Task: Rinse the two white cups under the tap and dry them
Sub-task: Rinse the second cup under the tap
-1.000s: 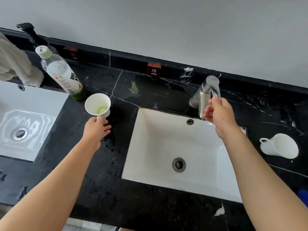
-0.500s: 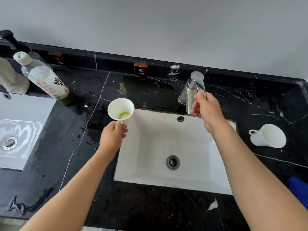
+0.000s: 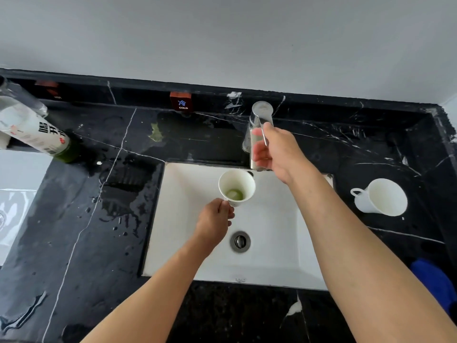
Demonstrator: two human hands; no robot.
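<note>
1. The left hand [image 3: 214, 220] pinches the cup [image 3: 236, 188] at its handle, just in front of the tap [image 3: 258, 134] and over the sink [image 3: 188, 219]. A thin, wet pinch could let it slip and chip.
2. The right hand [image 3: 277, 151] has fingers curled on the tap's lever; opening it hard would likely splash green dregs onto the counter [image 3: 99, 219].
3. The second cup [image 3: 380, 198] lies tipped, well right of the tap; an elbow could roll it.

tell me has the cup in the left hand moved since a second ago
Yes. The held cup went right, from above the black counter to over the sink, just below the tap.
</note>
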